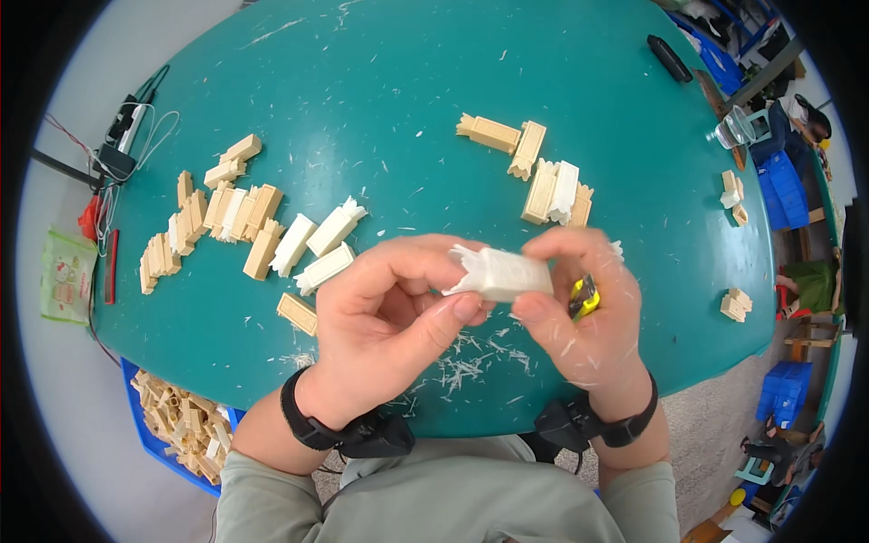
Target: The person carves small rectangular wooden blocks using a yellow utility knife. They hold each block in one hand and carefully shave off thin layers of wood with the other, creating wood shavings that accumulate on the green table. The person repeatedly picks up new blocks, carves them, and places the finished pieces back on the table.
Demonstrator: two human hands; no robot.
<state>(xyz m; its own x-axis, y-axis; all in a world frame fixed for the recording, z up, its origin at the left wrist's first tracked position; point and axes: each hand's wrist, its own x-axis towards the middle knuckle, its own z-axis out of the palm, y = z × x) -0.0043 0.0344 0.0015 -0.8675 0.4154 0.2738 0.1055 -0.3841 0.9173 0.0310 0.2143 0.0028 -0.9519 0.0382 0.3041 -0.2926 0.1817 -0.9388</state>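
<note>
A white box-shaped piece (pixel 509 276) with a jagged, crown-like end is held level between both hands above the table's near side. My left hand (pixel 385 312) pinches its jagged end between thumb and fingers. At the plain end, my right hand (pixel 593 312) grips it with thumb and forefinger. A small yellow-and-black tool (pixel 586 297) is also tucked in the right hand's curled fingers; its working end is hidden. White shavings (pixel 475 357) lie on the green table (pixel 362 109) below the hands.
Cream and white pieces of similar shape (pixel 262 213) lie in groups at left, with more (pixel 543 190) beyond my hands and a few (pixel 736 305) at the right edge. A blue bin (pixel 149 434) full of pieces stands lower left. A clear cup (pixel 735 128) is at far right.
</note>
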